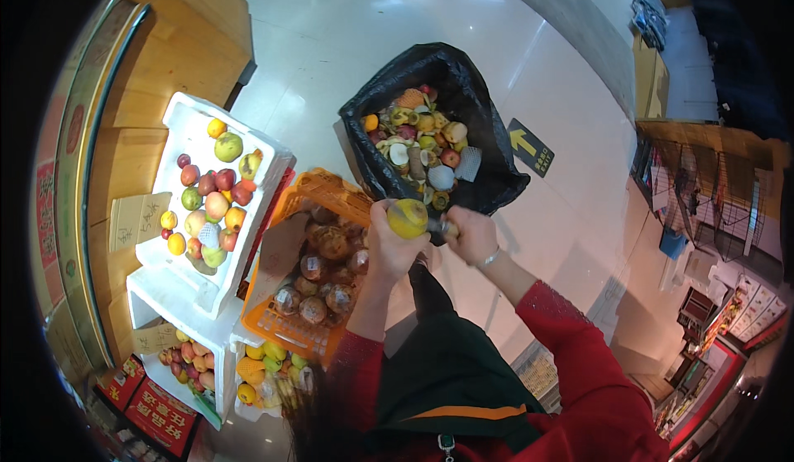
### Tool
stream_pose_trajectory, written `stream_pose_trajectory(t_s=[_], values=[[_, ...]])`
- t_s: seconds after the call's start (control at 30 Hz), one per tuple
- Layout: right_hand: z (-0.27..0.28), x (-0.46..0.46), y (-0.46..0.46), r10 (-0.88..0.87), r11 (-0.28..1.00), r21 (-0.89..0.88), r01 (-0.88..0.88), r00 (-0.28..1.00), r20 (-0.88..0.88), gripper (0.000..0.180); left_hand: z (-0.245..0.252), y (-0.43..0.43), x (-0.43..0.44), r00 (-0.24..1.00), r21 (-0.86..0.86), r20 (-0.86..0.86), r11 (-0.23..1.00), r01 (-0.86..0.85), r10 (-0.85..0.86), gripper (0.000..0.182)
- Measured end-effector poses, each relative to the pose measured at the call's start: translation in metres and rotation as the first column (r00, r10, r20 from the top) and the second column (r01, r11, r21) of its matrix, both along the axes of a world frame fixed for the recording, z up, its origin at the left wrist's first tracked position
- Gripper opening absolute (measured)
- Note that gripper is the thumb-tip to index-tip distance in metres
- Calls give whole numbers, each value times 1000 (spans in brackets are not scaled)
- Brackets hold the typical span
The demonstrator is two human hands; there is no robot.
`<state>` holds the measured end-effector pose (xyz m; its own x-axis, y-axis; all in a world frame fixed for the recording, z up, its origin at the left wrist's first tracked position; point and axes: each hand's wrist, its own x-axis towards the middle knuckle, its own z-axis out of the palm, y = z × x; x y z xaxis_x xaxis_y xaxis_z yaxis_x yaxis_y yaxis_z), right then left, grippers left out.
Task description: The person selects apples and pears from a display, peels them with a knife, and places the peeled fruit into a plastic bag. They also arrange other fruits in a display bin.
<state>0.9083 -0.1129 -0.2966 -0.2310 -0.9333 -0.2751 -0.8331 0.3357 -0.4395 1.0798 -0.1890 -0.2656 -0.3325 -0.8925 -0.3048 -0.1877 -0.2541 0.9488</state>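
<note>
My left hand [392,246] holds a yellow-green round fruit [407,218], with the fingers around its left side and underneath. Just right of it, my right hand [471,235] grips the handle of a small tool [441,226], perhaps a knife or peeler, whose metal end is close to the fruit. Whether it touches the skin cannot be told. Both hands are over the near edge of a bin lined with a black plastic bag [508,145]. Inside lie peels, whole and cut fruit, and white foam nets [469,164].
At left, a white foam box [162,195] holds mixed fruit. An orange plastic crate [291,332] of wrapped round produce stands beside the bin. More fruit boxes [180,288] are at lower left, wooden shelving [186,34] at upper left. A floor exit sign [531,147] lies right of the bin.
</note>
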Motion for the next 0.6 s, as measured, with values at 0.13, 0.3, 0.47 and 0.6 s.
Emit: stream_pose_trajectory(t_s=[0.13, 0.3, 0.47, 0.6], values=[[-55, -87, 22, -200, 801, 556, 223, 974, -102, 24, -14, -10, -19, 981, 172, -195, 984, 55, -20, 64], [-34, -76, 33, -248, 925, 291, 246, 968, -33, 21, -28, -18, -21, 954, 260, -298, 960, 103, -22, 66], [26, -16, -2, 114, 972, -212, -96, 991, 72, 19, -35, -14, -22, 978, 338, -202, 941, 23, 49, 65], [40, -6, -30, 160, 963, -222, -150, 987, 28, 17, -33, -16, -22, 988, 371, -135, 929, -15, 70, 66]])
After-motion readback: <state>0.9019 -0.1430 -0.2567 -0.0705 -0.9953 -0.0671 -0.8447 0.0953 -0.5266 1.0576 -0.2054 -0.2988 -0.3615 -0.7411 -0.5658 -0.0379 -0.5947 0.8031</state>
